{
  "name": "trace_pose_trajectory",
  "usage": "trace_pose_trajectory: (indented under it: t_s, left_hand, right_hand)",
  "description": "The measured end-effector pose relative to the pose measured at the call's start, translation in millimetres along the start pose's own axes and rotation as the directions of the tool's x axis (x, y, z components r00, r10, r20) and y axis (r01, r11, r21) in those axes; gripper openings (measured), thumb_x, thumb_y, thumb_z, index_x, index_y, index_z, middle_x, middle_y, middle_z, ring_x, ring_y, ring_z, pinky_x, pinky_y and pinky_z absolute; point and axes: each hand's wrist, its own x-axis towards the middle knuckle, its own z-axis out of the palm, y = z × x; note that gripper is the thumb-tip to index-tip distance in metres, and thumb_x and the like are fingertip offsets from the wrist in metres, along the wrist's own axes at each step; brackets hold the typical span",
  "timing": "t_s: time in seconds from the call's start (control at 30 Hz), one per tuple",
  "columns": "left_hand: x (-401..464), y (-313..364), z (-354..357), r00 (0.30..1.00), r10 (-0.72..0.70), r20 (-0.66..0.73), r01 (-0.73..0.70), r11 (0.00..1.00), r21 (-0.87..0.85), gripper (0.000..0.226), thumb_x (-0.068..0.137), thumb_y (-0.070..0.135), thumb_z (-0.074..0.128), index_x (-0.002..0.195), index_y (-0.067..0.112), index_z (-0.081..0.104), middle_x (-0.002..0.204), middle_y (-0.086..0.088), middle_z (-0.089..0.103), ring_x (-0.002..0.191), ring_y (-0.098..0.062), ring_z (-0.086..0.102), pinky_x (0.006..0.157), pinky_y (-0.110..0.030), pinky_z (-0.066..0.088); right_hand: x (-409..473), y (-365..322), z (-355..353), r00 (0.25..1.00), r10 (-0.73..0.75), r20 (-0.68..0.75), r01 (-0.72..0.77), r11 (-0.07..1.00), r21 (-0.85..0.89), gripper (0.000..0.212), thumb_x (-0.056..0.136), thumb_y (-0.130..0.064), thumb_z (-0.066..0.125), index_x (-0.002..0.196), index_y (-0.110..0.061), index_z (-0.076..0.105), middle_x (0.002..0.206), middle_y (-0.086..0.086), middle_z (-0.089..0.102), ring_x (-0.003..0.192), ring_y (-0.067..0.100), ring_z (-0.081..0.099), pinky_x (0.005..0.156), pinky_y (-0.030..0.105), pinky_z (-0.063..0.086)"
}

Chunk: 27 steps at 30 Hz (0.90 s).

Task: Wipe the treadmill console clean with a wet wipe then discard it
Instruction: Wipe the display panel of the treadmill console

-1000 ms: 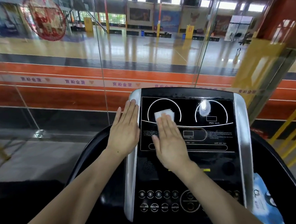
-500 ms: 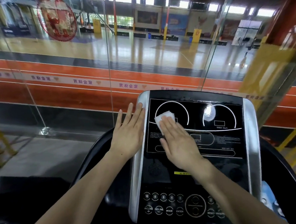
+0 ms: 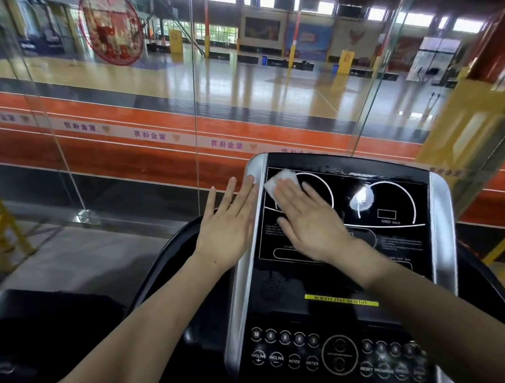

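The right hand [image 3: 308, 220] lies flat on the black display panel of the treadmill console [image 3: 394, 242], palm down, fingers straight and slightly spread, pointing up and toward the panel's upper left corner. Under the fingertips sits the wet wipe [image 3: 280, 181], a small white folded square; only its far half shows beyond the fingers, at the top left of the panel, over the left of the two white dial outlines. The fingers press the wipe against the glass and do not curl round it. The right forearm runs in from the lower right, crossing the console's yellow label strip [image 3: 333, 302], wrist bent a little inward.

The left hand [image 3: 229, 221] is also flat and open, fingers straight and fanned, palm down just beside the console's left silver side rail [image 3: 243, 265]. Its index-side edge touches that rail near the top; the rest of the hand overhangs the black curved handlebar shroud [image 3: 164, 260] left of the console. The left forearm comes up from the lower left, roughly parallel to the rail.

Below the display, at the console's near end, lie rows of round buttons [image 3: 285, 336]. Beyond the console stands a glass wall [image 3: 194, 106].
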Motion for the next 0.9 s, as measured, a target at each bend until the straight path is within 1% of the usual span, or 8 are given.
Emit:
trace_pose_trajectory:
  t_s: [0.1, 0.17, 0.33, 0.43, 0.53, 0.67, 0.8, 0.9]
  left_hand:
    - [-0.3, -0.6, -0.4, 1.0, 0.001, 0.004, -0.001, 1.0, 0.005, 0.061, 0.11, 0.036, 0.023, 0.168, 0.019, 0.013, 0.177, 0.002, 0.004, 0.163, -0.028, 0.007, 0.129, -0.061, 0.014]
    - [-0.2, -1.5, -1.5, 1.0, 0.006, 0.012, -0.006, 1.0, 0.008, 0.061, 0.111, 0.036, 0.022, 0.168, 0.019, 0.014, 0.177, 0.002, 0.004, 0.163, -0.028, 0.007, 0.129, -0.061, 0.014]
    - [-0.8, 0.1, -1.0, 0.999, -0.01, 0.038, 0.01, 1.0, -0.005, 0.062, 0.112, 0.035, 0.028, 0.169, 0.019, 0.007, 0.177, 0.001, -0.003, 0.164, -0.029, 0.002, 0.129, -0.061, 0.011]
    - [-1.3, 0.9, -1.5, 0.999, -0.013, 0.036, 0.014, 1.0, -0.019, 0.061, 0.112, 0.035, 0.026, 0.169, 0.02, 0.007, 0.176, 0.002, -0.004, 0.163, -0.029, 0.004, 0.13, -0.059, 0.01]
    - [-2.2, -0.3, -2.6, 0.999, -0.013, 0.032, 0.014, 1.0, -0.026, 0.06, 0.112, 0.035, 0.025, 0.169, 0.019, 0.01, 0.176, 0.003, -0.004, 0.163, -0.028, 0.007, 0.13, -0.058, 0.012]
    - [-1.6, -0.3, -2.2, 0.999, -0.01, 0.032, 0.01, 1.0, -0.025, 0.061, 0.112, 0.035, 0.024, 0.169, 0.019, 0.009, 0.177, 0.002, -0.002, 0.163, -0.028, 0.007, 0.13, -0.058, 0.011]
    - [-2.6, 2.0, -1.4, 0.999, -0.023, 0.034, 0.025, 0.998, -0.058, 0.062, 0.111, 0.035, 0.02, 0.169, 0.019, 0.007, 0.177, 0.003, -0.001, 0.163, -0.028, 0.007, 0.13, -0.057, 0.009]
    - [-2.7, 0.8, -0.2, 1.0, -0.014, 0.027, 0.016, 0.998, -0.064, 0.062, 0.11, 0.035, 0.022, 0.168, 0.02, 0.006, 0.177, 0.003, -0.001, 0.163, -0.029, 0.01, 0.13, -0.059, 0.013]
  right_hand:
    - [16.7, 1.0, -5.4, 0.998, 0.06, 0.01, -0.06, 0.998, 0.028, 0.069, 0.111, -0.047, 0.016, 0.17, -0.011, 0.011, 0.178, 0.007, 0.006, 0.165, 0.018, -0.002, 0.135, 0.041, -0.002]
    - [-3.2, -9.2, 2.5, 1.0, -0.009, 0.01, 0.008, 1.0, 0.029, 0.068, 0.111, -0.046, 0.02, 0.17, -0.012, 0.013, 0.177, 0.007, 0.009, 0.165, 0.019, 0.0, 0.135, 0.042, -0.002]
    - [-41.1, -11.3, 15.6, 0.974, -0.223, 0.028, 0.224, 0.974, -0.028, 0.066, 0.112, -0.044, 0.029, 0.169, -0.013, 0.021, 0.176, 0.005, 0.017, 0.165, 0.019, 0.009, 0.134, 0.052, 0.009]
    - [-6.2, 4.8, -0.8, 0.991, -0.127, 0.034, 0.129, 0.99, -0.058, 0.066, 0.11, -0.046, 0.021, 0.17, -0.018, 0.016, 0.176, 0.002, 0.015, 0.164, 0.017, 0.009, 0.134, 0.051, 0.0]
    - [2.2, 3.5, -2.6, 0.997, -0.061, 0.038, 0.061, 0.998, -0.005, 0.067, 0.11, -0.048, 0.013, 0.171, -0.018, 0.013, 0.178, 0.001, 0.01, 0.165, 0.016, 0.002, 0.134, 0.05, -0.005]
    - [-52.4, -25.0, 24.2, 0.98, -0.197, -0.003, 0.197, 0.98, 0.018, 0.064, 0.113, -0.043, 0.027, 0.171, -0.018, 0.016, 0.178, 0.002, 0.012, 0.166, 0.018, 0.006, 0.134, 0.052, -0.001]
    - [-69.8, -23.3, 27.2, 0.943, -0.328, 0.058, 0.33, 0.944, -0.031, 0.061, 0.113, -0.041, 0.028, 0.169, -0.019, 0.022, 0.177, 0.001, 0.018, 0.165, 0.017, 0.011, 0.133, 0.055, 0.001]
    - [-42.1, -0.8, 8.1, 0.975, -0.215, 0.06, 0.219, 0.974, -0.065, 0.062, 0.111, -0.041, 0.022, 0.17, -0.02, 0.021, 0.176, 0.0, 0.017, 0.164, 0.017, 0.013, 0.133, 0.058, 0.002]
